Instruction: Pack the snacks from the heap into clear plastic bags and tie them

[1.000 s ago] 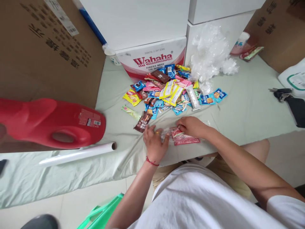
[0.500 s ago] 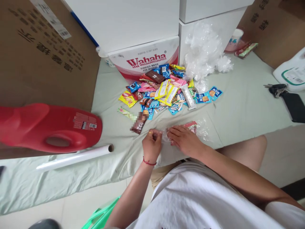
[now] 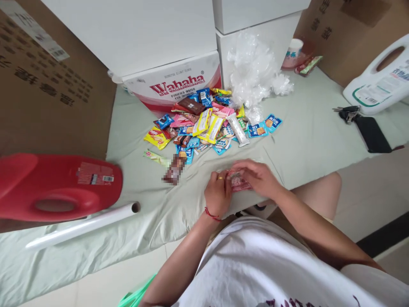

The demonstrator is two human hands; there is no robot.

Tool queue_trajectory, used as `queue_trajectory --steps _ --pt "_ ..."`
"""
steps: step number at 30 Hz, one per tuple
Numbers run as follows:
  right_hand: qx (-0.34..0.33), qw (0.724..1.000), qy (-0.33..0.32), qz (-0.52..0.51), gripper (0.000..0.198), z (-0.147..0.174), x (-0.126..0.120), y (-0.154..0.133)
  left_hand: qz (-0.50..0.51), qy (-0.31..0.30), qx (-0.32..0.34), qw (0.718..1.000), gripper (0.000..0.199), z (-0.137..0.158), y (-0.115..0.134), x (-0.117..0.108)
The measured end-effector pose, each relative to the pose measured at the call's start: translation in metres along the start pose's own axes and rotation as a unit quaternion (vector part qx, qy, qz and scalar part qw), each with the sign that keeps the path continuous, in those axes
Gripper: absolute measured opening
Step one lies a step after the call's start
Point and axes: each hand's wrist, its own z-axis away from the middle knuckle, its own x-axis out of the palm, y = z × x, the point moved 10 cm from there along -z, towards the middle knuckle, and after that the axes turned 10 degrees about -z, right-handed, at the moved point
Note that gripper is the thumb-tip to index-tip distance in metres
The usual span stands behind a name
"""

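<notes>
Although fingers hide part of it, a red snack packet point(image 3: 241, 183) shows between the two hands, lying near the front edge of the cloth-covered bench point(image 3: 128, 162). The left hand point(image 3: 217, 194), wearing a ring point(image 3: 220, 178) and a red cord bracelet point(image 3: 211, 214), has its fingers bent against the packet's left end; I cannot tell whether that grip pinches it. The right hand point(image 3: 257, 177) reaches over the packet's right part with fingers loosely curved, slightly blurred, and whether its grip has closed cannot be told either.

Left of the hands lies a brown packet point(image 3: 174, 170), partly pixelated, with a pale green stick packet point(image 3: 156, 158) just beyond it. Farther back, a pile of snack packets point(image 3: 191, 130) sits before a Wahaha water carton point(image 3: 179, 83); a silvery-white wrapped bar point(image 3: 238, 131) lies at its right side, two blue sachets point(image 3: 265, 126) beside that. Crumpled clear plastic point(image 3: 252, 70) rises behind them.

Toward the left are a red jug point(image 3: 64, 181) on its side and a white roll point(image 3: 86, 226). Well to the right lie keys point(image 3: 349, 113) and a flat black object point(image 3: 373, 134), near a white laundry-detergent jug point(image 3: 378, 83).
</notes>
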Motion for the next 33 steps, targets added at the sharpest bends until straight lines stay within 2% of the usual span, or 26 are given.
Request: queue_trajectory --steps 2,4,6,7,11,14,17,19,24,28,30,33 --pt "0.011 0.995 0.098 0.013 0.026 0.017 -0.042 -0.007 -0.032 -0.002 0.001 0.999 0.035 0.001 -0.002 0.005" --pt "0.011 0.990 0.125 0.072 0.038 0.033 -0.062 -0.010 -0.037 0.011 0.006 0.999 0.035 0.001 -0.002 0.005" --pt "0.026 0.986 0.089 0.140 0.065 0.043 -0.059 -0.003 -0.031 0.027 0.012 0.999 0.034 0.001 -0.002 0.003" --pt "0.042 0.983 0.063 0.167 0.068 0.046 -0.054 0.005 -0.029 0.033 0.014 0.999 0.034 0.001 -0.001 0.002" --pt "0.092 0.980 -0.025 0.174 0.020 0.044 -0.040 0.027 -0.050 0.026 0.020 0.998 0.031 -0.001 0.002 -0.001" --pt "0.082 0.984 -0.055 0.146 0.017 0.031 -0.043 0.025 -0.078 -0.009 0.038 0.996 0.034 -0.005 0.007 0.000" --pt "0.082 0.983 -0.043 0.159 0.012 0.016 -0.053 0.031 -0.113 -0.050 0.075 0.989 0.043 -0.010 0.013 0.002" --pt "0.084 0.985 -0.028 0.148 0.011 0.010 -0.057 0.040 -0.132 -0.079 0.093 0.984 0.043 -0.013 0.015 0.004" --pt "0.094 0.992 -0.056 0.068 0.015 0.012 -0.046 0.061 -0.125 -0.117 0.088 0.981 0.035 -0.016 0.010 0.003" --pt "0.147 0.988 -0.022 0.046 0.021 0.023 -0.051 0.077 -0.140 -0.107 0.082 0.981 0.035 -0.014 0.012 0.001" --pt "0.140 0.988 0.015 0.061 0.024 0.028 -0.060 0.078 -0.149 -0.088 0.082 0.981 0.032 -0.013 0.015 0.003" --pt "0.125 0.984 0.081 0.097 0.034 0.034 -0.077 0.075 -0.132 -0.039 0.082 0.987 0.039 -0.011 0.018 0.007"
